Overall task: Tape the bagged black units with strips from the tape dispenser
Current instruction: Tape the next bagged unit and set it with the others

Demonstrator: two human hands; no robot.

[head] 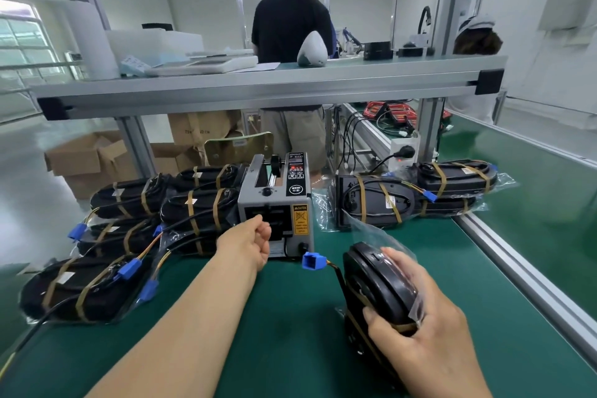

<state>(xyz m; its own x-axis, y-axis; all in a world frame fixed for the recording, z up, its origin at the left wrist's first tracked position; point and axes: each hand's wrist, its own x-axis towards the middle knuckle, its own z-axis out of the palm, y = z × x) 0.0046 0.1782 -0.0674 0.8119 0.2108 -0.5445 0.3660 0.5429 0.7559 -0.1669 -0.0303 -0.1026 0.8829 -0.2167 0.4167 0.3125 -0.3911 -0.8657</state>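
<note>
A grey tape dispenser (276,203) stands in the middle of the green mat. My left hand (248,244) reaches to its front outlet with fingers curled; whether it pinches a strip is hidden. My right hand (426,329) grips a bagged black unit (378,284) standing on edge at the near right, thumb pressed on a brown tape band. A blue connector (313,260) on a wire sticks out from the unit toward the dispenser.
Several taped bagged units (129,226) are stacked left of the dispenser, more (413,197) to its right. An aluminium rail (517,268) borders the mat on the right. A shelf (258,87) spans overhead; a person stands behind it near cardboard boxes.
</note>
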